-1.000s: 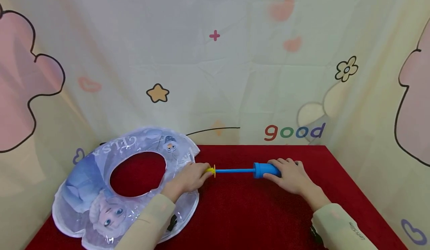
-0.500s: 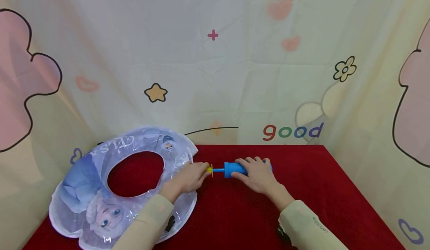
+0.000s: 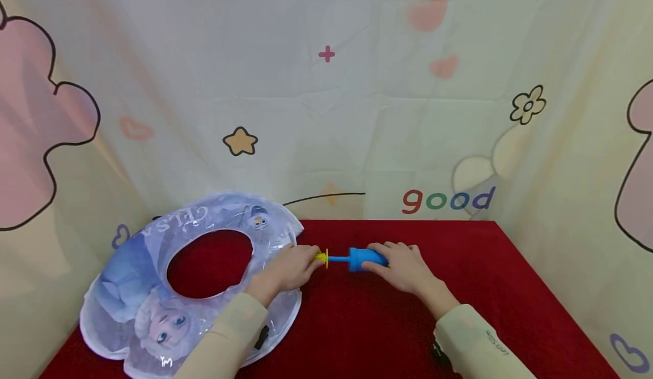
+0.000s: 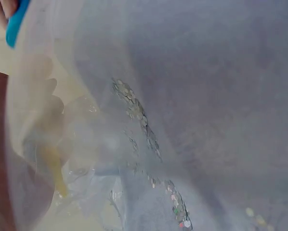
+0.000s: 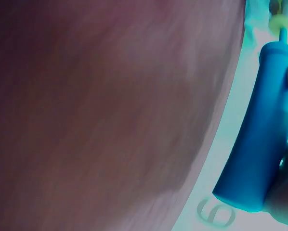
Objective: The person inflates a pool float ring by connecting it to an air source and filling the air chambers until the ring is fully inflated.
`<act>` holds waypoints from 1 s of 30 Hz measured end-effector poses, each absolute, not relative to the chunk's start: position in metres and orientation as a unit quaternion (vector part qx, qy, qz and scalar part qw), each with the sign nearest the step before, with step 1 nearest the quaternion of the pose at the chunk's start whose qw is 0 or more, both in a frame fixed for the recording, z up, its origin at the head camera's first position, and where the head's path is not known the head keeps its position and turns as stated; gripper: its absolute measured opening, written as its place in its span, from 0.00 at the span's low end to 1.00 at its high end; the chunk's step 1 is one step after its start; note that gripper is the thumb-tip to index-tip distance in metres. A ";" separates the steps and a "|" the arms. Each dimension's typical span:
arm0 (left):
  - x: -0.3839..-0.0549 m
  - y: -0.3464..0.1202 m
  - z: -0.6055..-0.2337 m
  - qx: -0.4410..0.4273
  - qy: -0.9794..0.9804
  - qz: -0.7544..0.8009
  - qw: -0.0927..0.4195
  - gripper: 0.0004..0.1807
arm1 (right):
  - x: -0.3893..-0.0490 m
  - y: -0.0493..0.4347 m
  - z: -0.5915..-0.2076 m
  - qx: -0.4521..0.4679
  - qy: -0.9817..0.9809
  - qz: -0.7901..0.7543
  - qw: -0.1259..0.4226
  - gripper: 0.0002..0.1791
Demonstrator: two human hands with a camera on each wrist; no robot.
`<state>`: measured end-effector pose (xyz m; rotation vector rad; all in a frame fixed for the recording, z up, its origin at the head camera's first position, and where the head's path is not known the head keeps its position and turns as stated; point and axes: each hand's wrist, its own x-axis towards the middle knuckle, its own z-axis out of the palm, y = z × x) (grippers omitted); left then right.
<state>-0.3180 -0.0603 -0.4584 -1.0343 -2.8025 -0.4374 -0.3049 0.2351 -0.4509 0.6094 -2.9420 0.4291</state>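
Observation:
In the head view my right hand (image 3: pixel 406 267) grips the blue barrel of a hand pump (image 3: pixel 360 259). A short length of its blue rod (image 3: pixel 338 259) shows, ending in a yellow end piece (image 3: pixel 325 259) with a disc. My left hand (image 3: pixel 291 267) pinches that yellow piece at the right edge of a pale purple, clear-edged swim ring (image 3: pixel 124 280), which lies on the table's left side. Clear film of the ring fills most of the left wrist view, blurring the yellow piece behind it. Whether the yellow tip sits in a valve is hidden.
Red cloth covers the table (image 3: pixel 357 322). A black buckle (image 3: pixel 262 337) lies at the ring's front right edge. Printed curtains (image 3: pixel 326 113) hang at the back and both sides. A dark object (image 3: pixel 440 354) peeks out beside the right sleeve.
Since a second ago my right hand has moved the barrel left, toward my left hand, so much less of the rod shows. The left hand and ring have stayed in place.

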 end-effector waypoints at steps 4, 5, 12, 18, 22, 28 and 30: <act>-0.318 -0.061 -0.458 -0.335 -0.928 -0.150 0.059 0.07 | -0.306 0.272 -0.447 0.206 -0.967 0.139 0.049 0.34; -0.317 -0.061 -0.457 -0.333 -0.928 -0.155 0.059 0.06 | -0.306 0.281 -0.445 0.206 -0.968 0.135 0.052 0.34; -0.318 -0.059 -0.457 -0.340 -0.924 -0.162 0.061 0.06 | -0.299 0.318 -0.443 0.199 -0.970 0.118 0.072 0.33; -0.318 -0.057 -0.456 -0.359 -0.919 -0.144 0.081 0.04 | -0.299 0.297 -0.449 0.209 -0.966 0.111 0.101 0.32; -0.317 -0.057 -0.456 -0.368 -0.915 -0.141 0.084 0.04 | -0.296 0.260 -0.453 0.207 -0.967 0.109 0.103 0.31; -0.313 -0.053 -0.454 -0.362 -0.920 -0.133 0.070 0.04 | -0.293 0.208 -0.441 0.211 -0.968 0.085 0.105 0.31; -0.313 -0.051 -0.451 -0.359 -0.920 -0.139 0.074 0.06 | -0.294 0.198 -0.434 0.212 -0.968 0.074 0.112 0.31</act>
